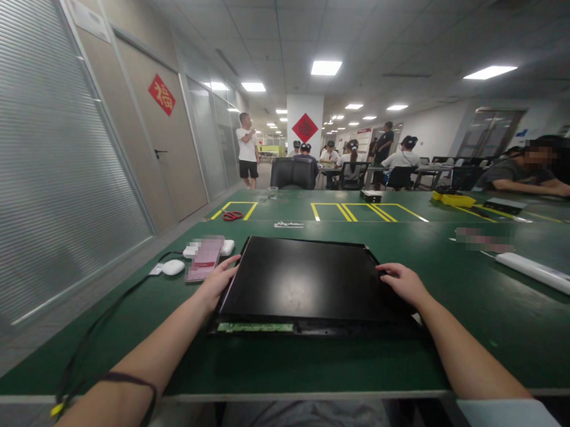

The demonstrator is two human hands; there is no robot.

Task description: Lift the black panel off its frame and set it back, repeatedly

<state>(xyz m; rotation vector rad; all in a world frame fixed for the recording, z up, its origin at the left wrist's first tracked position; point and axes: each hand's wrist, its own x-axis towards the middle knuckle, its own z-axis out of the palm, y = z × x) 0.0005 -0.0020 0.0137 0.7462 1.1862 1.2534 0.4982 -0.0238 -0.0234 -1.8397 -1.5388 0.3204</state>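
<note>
What lies under the black panel (305, 280) is mostly hidden; only a green circuit strip (254, 327) shows along its near edge. The panel lies flat on the green counter (306, 368), right before me. My left hand (218, 280) curls around its left edge and my right hand (402, 283) clasps its right edge — fingers bent, both gripping. A pink phone (203, 260) — partly blurred — lies just beside my left hand.

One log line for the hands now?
black panel: flat on table | left hand: on its left edge | right hand: on its right edge
</note>
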